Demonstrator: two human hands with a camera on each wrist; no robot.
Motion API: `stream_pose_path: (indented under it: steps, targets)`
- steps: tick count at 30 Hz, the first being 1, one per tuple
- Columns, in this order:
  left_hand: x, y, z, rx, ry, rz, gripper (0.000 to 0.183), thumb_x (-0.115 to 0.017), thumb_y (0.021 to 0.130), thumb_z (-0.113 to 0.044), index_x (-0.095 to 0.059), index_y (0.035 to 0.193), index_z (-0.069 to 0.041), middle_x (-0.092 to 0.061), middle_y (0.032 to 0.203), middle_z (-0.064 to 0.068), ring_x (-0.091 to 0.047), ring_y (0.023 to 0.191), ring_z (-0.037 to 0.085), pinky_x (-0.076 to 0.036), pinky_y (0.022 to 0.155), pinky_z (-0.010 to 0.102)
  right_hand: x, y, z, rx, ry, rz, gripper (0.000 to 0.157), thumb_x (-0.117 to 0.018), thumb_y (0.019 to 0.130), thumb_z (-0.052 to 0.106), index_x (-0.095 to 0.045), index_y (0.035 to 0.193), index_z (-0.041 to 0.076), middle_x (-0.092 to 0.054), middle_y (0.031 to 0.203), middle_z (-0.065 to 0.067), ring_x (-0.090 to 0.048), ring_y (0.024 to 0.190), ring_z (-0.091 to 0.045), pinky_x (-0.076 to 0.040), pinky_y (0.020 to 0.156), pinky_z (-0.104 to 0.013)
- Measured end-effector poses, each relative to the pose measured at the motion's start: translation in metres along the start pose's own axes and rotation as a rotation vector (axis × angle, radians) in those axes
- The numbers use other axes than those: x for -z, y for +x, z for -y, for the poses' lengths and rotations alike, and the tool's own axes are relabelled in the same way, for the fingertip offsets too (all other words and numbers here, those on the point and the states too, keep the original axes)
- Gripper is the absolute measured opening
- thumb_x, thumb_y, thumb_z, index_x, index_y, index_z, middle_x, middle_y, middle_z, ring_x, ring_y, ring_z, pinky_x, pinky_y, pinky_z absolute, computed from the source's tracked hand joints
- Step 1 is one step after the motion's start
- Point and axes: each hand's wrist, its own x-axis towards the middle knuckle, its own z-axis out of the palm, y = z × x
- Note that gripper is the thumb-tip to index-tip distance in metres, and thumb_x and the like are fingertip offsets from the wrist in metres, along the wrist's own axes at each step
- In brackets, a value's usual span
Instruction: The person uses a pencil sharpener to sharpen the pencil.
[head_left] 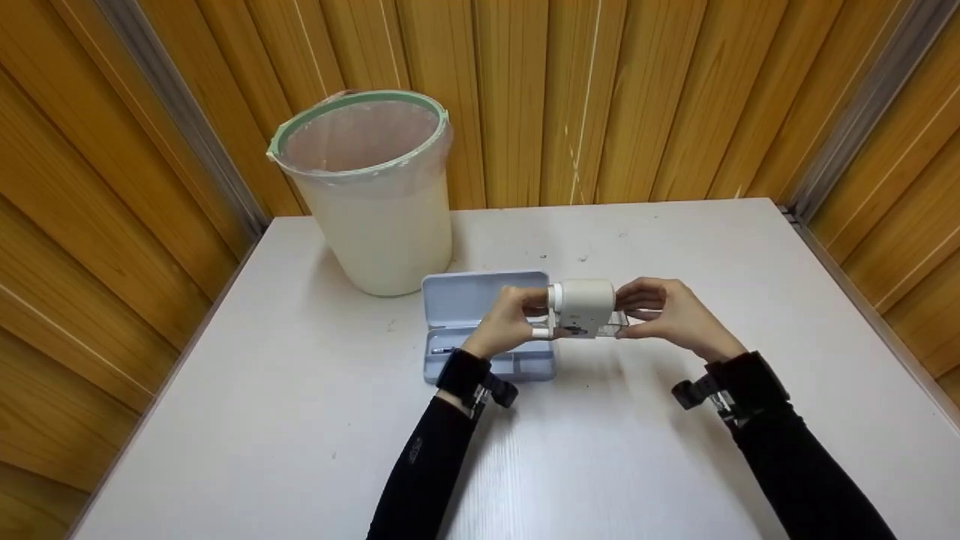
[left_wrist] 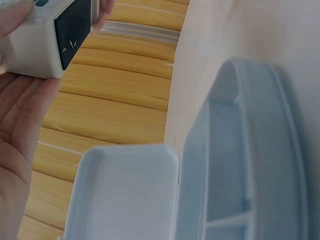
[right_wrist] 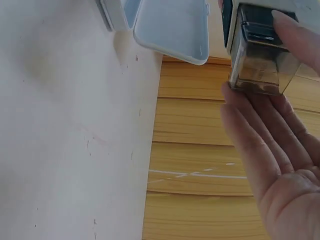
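A white pencil sharpener (head_left: pixel 587 306) with a see-through shavings drawer (right_wrist: pixel 257 70) is held above the table between both hands. My left hand (head_left: pixel 501 324) grips the sharpener's body from the left; in the left wrist view its dark panel (left_wrist: pixel 73 31) shows. On the other side my right hand (head_left: pixel 675 319) pinches the drawer, thumb on one face and fingertips on the opposite one. The drawer sticks out of the body. Behind and below the left hand lies an open light-blue pencil case (head_left: pixel 484 296), its lid raised, with a small dark-tipped item (head_left: pixel 442 350) inside.
A tall cream bin (head_left: pixel 379 232) with a green rim and a clear liner stands at the back left of the white table (head_left: pixel 247 390). Wood-patterned panels (head_left: pixel 570 105) wall in the back and both sides.
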Motion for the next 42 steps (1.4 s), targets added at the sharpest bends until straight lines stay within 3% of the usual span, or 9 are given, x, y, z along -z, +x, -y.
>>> stream_pose_path:
  steps: [6, 12, 18, 22, 32, 37, 42]
  targets:
    - [0.008, -0.004, -0.001, 0.029, -0.027, -0.019, 0.051, -0.081, 0.072, 0.004, -0.066, 0.120, 0.003, -0.070, 0.116, 0.021, -0.072, 0.101, 0.031, -0.057, 0.088, 0.034, 0.013, -0.004, -0.005, -0.022, -0.022, -0.015, 0.055, -0.085, 0.072, 0.007, -0.061, 0.119, -0.005, -0.067, 0.118, -0.023, -0.069, 0.103, -0.010, -0.054, 0.089, -0.022]
    - [0.012, -0.005, -0.010, 0.050, -0.007, -0.027, 0.050, -0.080, 0.072, 0.006, -0.065, 0.119, 0.006, -0.069, 0.116, 0.024, -0.071, 0.102, 0.035, -0.057, 0.088, 0.030, 0.024, 0.000, 0.006, -0.019, -0.070, -0.052, 0.054, -0.084, 0.074, 0.008, -0.061, 0.120, -0.005, -0.068, 0.117, -0.019, -0.069, 0.101, -0.009, -0.055, 0.087, -0.021]
    - [0.010, -0.005, -0.006, 0.040, -0.019, -0.014, 0.051, -0.080, 0.071, 0.006, -0.065, 0.120, 0.006, -0.069, 0.117, 0.024, -0.072, 0.101, 0.035, -0.057, 0.088, 0.036, 0.036, 0.017, 0.037, 0.001, -0.124, -0.122, 0.053, -0.083, 0.077, 0.009, -0.060, 0.123, -0.005, -0.070, 0.115, -0.012, -0.067, 0.097, -0.001, -0.053, 0.084, -0.015]
    - [0.008, -0.004, 0.000, 0.042, -0.040, -0.006, 0.051, -0.082, 0.071, 0.005, -0.066, 0.119, 0.003, -0.070, 0.117, 0.020, -0.072, 0.102, 0.031, -0.057, 0.089, 0.034, 0.036, 0.034, 0.066, 0.030, -0.142, -0.150, 0.053, -0.082, 0.077, 0.008, -0.060, 0.124, -0.005, -0.070, 0.115, -0.012, -0.066, 0.095, 0.000, -0.053, 0.083, -0.014]
    - [0.005, -0.004, 0.006, 0.021, -0.035, 0.012, 0.047, -0.082, 0.072, 0.002, -0.068, 0.117, 0.004, -0.072, 0.112, 0.020, -0.073, 0.099, 0.029, -0.058, 0.086, 0.032, 0.005, 0.099, 0.142, 0.113, -0.101, -0.180, 0.048, -0.079, 0.079, 0.003, -0.061, 0.123, -0.003, -0.067, 0.119, -0.019, -0.067, 0.098, -0.011, -0.053, 0.088, -0.020]
    - [0.001, -0.003, 0.006, 0.062, -0.079, 0.043, 0.044, -0.080, 0.073, 0.005, -0.066, 0.115, 0.006, -0.071, 0.113, 0.022, -0.072, 0.101, 0.030, -0.056, 0.089, 0.031, -0.017, 0.130, 0.173, 0.130, -0.109, -0.206, 0.049, -0.078, 0.082, 0.008, -0.059, 0.126, -0.001, -0.066, 0.123, -0.019, -0.066, 0.109, -0.022, -0.052, 0.096, -0.028]
    - [-0.003, -0.003, 0.007, 0.096, -0.096, 0.067, 0.045, -0.078, 0.073, 0.007, -0.065, 0.116, 0.006, -0.070, 0.113, 0.023, -0.072, 0.102, 0.030, -0.056, 0.090, 0.032, -0.039, 0.156, 0.194, 0.145, -0.151, -0.262, 0.048, -0.077, 0.084, 0.014, -0.060, 0.126, 0.002, -0.067, 0.123, -0.015, -0.066, 0.109, -0.021, -0.052, 0.095, -0.026]
